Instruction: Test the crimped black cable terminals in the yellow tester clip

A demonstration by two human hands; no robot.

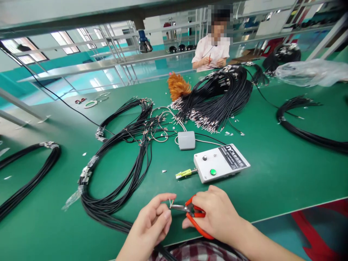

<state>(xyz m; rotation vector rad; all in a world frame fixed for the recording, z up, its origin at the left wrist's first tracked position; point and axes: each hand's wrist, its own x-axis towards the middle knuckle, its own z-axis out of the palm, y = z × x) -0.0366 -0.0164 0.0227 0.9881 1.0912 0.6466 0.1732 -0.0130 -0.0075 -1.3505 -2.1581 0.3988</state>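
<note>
At the table's front edge my left hand is closed on the end of a black cable. Its thin coloured wires stick up past the fingertips. My right hand grips red-handled scissors, whose metal blades point left and reach the wires. Whether the blades touch them I cannot tell. Just beyond my hands lies a white box with a green button, a knob and a yellow-green clip on its left side. A bundle of black cables curves in from the left towards my left hand.
A large heap of black cables with stripped ends lies at the back, beside an orange fluffy duster. A grey pedal-like box stands behind the white box. More cable bundles lie right and left. Across the table sits a person.
</note>
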